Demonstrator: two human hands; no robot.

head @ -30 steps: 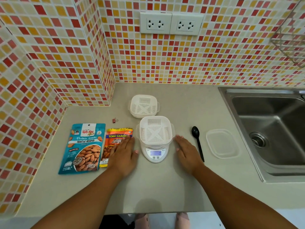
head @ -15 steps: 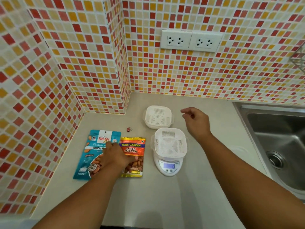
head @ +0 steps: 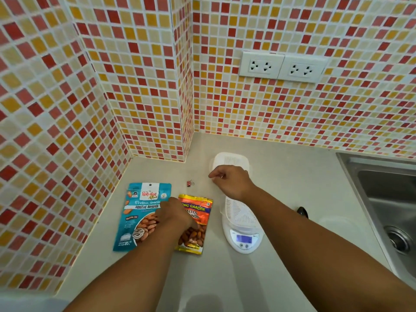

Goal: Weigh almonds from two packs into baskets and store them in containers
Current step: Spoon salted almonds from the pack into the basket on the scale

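A blue pack of roasted almonds (head: 137, 219) and an orange pack of salted almonds (head: 198, 221) lie flat side by side on the counter. My left hand (head: 175, 216) lies across the seam between them, palm down, fingers on the blue pack and thumb on the orange one. A white basket (head: 242, 213) stands on the small white scale (head: 244, 240), whose display is lit. Behind it is a second white basket in its container (head: 231, 159). My right hand (head: 231, 182) hovers in front of that basket with curled, empty fingers, just right of a small red binder clip (head: 190, 183).
A black spoon (head: 302, 211) shows beyond my right forearm, with a clear lid (head: 337, 222) beside it. The steel sink (head: 382, 199) is at the right. Tiled walls close the counter at the left and back, with sockets (head: 281, 66) above.
My right hand moved left and nearer, from beside the far basket to a spot by the red clip. My left hand stayed on the packs. The view swung left and up.
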